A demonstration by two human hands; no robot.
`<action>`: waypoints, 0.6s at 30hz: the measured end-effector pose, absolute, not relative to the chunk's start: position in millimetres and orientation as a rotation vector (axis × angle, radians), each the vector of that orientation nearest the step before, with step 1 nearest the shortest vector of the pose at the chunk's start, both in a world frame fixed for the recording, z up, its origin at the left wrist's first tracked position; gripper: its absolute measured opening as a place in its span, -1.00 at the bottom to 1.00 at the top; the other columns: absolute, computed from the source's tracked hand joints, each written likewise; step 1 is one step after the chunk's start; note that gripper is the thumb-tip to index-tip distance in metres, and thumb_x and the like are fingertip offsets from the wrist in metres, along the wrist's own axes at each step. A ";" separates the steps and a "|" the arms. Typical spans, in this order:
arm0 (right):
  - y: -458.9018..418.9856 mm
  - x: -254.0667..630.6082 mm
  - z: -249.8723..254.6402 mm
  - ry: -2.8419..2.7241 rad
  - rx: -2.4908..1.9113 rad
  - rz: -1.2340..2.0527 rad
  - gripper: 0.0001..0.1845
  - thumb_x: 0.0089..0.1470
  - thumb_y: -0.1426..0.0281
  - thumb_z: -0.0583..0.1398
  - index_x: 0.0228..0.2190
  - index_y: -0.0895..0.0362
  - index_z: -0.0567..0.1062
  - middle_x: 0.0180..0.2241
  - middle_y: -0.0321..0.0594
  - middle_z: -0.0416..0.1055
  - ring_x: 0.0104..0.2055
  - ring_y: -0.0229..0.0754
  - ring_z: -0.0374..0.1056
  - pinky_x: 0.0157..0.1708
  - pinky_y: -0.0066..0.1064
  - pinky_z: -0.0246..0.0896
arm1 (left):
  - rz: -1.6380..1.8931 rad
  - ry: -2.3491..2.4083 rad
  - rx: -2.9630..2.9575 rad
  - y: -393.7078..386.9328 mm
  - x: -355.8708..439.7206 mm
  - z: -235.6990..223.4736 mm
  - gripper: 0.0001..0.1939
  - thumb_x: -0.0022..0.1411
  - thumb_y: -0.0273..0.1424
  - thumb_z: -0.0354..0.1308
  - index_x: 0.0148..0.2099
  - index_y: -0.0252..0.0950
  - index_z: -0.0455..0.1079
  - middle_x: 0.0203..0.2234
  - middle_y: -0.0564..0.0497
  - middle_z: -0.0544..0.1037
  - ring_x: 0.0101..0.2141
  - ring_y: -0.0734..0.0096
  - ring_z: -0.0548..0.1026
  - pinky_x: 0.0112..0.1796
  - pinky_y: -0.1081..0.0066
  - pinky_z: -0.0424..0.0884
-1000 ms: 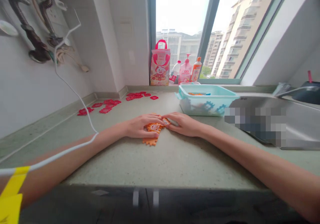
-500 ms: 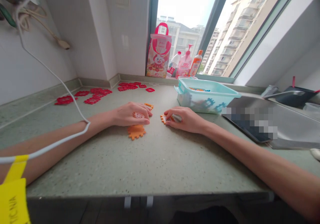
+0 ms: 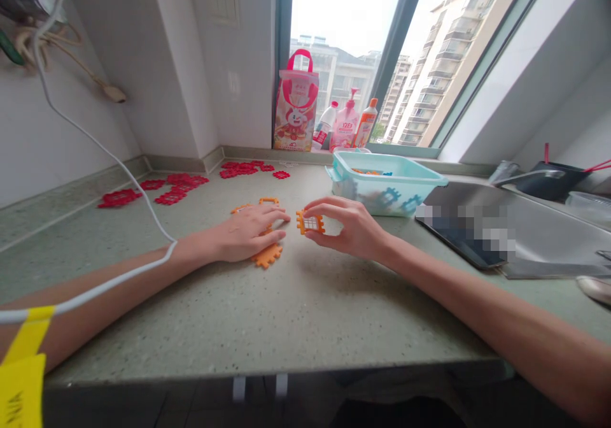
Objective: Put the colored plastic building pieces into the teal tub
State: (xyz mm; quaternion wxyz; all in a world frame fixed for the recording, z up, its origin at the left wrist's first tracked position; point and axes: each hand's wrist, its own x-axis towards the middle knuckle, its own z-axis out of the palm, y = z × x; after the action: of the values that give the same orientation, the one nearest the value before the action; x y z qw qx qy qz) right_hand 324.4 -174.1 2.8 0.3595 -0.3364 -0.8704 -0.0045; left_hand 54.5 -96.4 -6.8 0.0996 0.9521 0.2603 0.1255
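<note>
Between the thumb and fingers of my right hand [image 3: 348,224] is an orange toothed building tile [image 3: 310,222] with a white window grid, raised slightly and tilted towards me. To its left, my left hand [image 3: 248,230] lies palm down with its fingers stretched out over several orange tiles. One solid orange tile [image 3: 268,256] pokes out below the thumb. Beyond the fingers an orange frame tile [image 3: 268,201] shows, and the edge of another peeks out behind the knuckles. The hand hides most of what is under it.
Several red tiles [image 3: 179,187] lie along the back left of the counter [image 3: 229,326]. A turquoise bin [image 3: 391,183] with tiles inside stands right of centre, beside a dark tablet [image 3: 458,240] at the sink [image 3: 558,224]. A white cable [image 3: 124,167] crosses my left forearm.
My right hand has lifted its tile and tipped it up. The left hand has flattened and spread its fingers over the orange tiles. The view has shifted slightly.
</note>
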 end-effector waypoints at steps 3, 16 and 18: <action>-182.8 308.7 3.3 -2.244 -0.824 0.040 -0.82 0.34 0.24 0.31 -0.04 -0.04 0.60 0.02 -0.21 0.55 0.01 -0.06 0.52 0.12 -0.18 0.43 | 0.433 0.868 2.733 -93.5 63.5 -10.6 -0.39 0.52 0.00 -0.22 0.30 -0.20 0.41 0.30 -0.10 0.46 0.31 0.01 0.35 0.35 -0.01 0.17; -181.6 274.6 -13.3 -2.334 -1.210 0.015 -0.54 0.09 -0.04 0.48 -0.28 0.02 0.51 -0.21 -0.19 0.57 -0.13 0.05 0.48 -0.10 -0.15 0.39 | 0.680 0.761 2.156 -82.8 71.6 -18.4 -0.37 0.51 -0.03 -0.22 0.37 -0.25 0.30 0.37 -0.16 0.37 0.35 0.02 0.33 0.28 0.04 0.36; -181.8 267.1 -13.8 -2.317 -1.248 -0.039 -0.57 0.11 0.00 0.46 -0.31 0.03 0.49 -0.24 -0.19 0.56 -0.14 0.06 0.48 -0.13 -0.15 0.39 | 0.659 0.738 2.203 -84.4 73.2 -18.8 -0.35 0.51 -0.01 -0.24 0.40 -0.25 0.28 0.37 -0.16 0.37 0.34 0.03 0.34 0.28 0.05 0.36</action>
State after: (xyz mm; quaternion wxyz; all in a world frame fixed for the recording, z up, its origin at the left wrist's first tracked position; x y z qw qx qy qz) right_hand 267.1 -181.8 -13.8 0.2521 -0.4588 -0.8519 -0.0145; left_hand 73.2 -84.4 -18.8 0.3554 0.8527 0.2856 0.2550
